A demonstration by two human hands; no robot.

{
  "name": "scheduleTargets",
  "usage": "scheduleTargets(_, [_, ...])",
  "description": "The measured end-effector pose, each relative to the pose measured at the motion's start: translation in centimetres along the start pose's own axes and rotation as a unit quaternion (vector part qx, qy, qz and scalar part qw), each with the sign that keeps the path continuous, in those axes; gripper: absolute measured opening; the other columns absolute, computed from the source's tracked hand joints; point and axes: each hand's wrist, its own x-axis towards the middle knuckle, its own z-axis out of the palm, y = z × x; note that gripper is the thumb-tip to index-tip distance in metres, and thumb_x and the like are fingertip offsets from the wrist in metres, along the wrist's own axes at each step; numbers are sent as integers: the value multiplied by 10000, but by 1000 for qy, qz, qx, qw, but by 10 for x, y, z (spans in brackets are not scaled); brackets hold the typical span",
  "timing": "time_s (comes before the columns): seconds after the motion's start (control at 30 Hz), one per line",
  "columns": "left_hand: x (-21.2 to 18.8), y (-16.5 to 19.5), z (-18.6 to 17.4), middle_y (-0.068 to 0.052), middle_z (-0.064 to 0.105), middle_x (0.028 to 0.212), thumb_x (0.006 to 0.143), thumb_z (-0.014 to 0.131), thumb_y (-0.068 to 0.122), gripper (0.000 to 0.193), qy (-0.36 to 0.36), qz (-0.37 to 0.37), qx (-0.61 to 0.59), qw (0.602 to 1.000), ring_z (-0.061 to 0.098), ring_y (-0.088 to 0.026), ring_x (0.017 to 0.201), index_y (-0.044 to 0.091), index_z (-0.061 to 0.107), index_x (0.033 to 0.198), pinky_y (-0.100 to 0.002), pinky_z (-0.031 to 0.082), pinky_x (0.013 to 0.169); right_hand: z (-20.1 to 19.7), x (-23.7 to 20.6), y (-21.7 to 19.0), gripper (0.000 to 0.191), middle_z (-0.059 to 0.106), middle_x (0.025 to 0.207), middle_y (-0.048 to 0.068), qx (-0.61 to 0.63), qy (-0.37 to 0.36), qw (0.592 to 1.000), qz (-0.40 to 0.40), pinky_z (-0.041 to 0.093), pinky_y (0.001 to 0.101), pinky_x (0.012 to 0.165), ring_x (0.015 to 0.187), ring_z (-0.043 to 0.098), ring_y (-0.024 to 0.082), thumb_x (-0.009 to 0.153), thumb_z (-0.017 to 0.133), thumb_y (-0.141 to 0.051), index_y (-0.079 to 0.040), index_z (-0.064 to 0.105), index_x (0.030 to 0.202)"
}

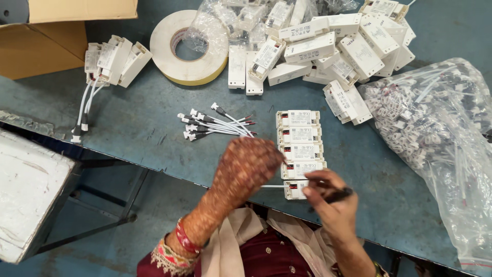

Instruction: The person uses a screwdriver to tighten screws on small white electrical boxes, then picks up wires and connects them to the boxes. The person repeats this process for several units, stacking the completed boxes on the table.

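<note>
A column of several small white box modules (299, 136) lies on the blue-green table (138, 123). My left hand (245, 168), covered in henna, hovers beside the lower modules and pinches a thin white wire that runs to the nearest module (293, 189). My right hand (328, 197) rests on that nearest module and holds a slim black tool (339, 195), likely a screwdriver. A loose bundle of short white wires with connectors (215, 124) lies just beyond my left hand.
A heap of white modules (333, 48) fills the far middle. A roll of white tape (189, 47) sits left of it, a cardboard box (46, 36) at far left, wired modules (115, 60) beside it. A clear bag of connectors (435, 128) lies right.
</note>
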Motion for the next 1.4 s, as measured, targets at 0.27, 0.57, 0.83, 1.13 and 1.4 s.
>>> scheduleTargets(0.27, [-3, 24, 12, -20, 707, 1149, 884, 776, 191, 248, -26, -5, -83, 996, 656, -210, 1200, 155, 711, 1120, -457, 451, 1115, 18, 2, -20, 139, 664, 920, 33, -47, 4, 999, 11, 390, 201, 466, 584, 538, 41, 889, 773, -97, 16, 736, 961])
scheduleTargets(0.57, [-11, 31, 26, -9, 698, 1051, 932, 749, 172, 190, -38, -42, -98, 994, 672, -239, 1057, 149, 722, 1119, -428, 505, 934, 8, 0, -21, 97, 654, 940, 44, -91, 25, 995, -45, 389, 199, 491, 589, 532, 37, 895, 755, -71, 0, 754, 962])
scheduleTargets(0.83, [-13, 44, 19, -67, 683, 958, 937, 768, 189, 163, -35, -180, -244, 952, 697, -273, 910, 97, 716, 1061, -393, 554, 757, 10, 0, -17, 85, 652, 910, 36, -89, 14, 995, -40, 392, 203, 511, 619, 533, 36, 909, 763, -74, 5, 737, 924])
scheduleTargets(1.13, [-13, 45, 21, -79, 684, 917, 904, 764, 149, 135, -39, -262, -279, 923, 688, -276, 835, 97, 752, 1028, -392, 537, 689, 10, 2, -2, 171, 582, 738, -11, 2, -5, 997, 75, 334, 223, 479, 551, 451, 39, 897, 773, -140, 6, 712, 829])
scheduleTargets(1.4, [-13, 41, 17, -74, 659, 965, 949, 727, 139, 118, -34, -170, -205, 963, 672, -292, 937, 105, 734, 1062, -414, 548, 780, 11, -2, 11, 144, 573, 754, -5, 31, 6, 996, 79, 333, 220, 465, 537, 457, 42, 888, 762, -85, 9, 675, 822])
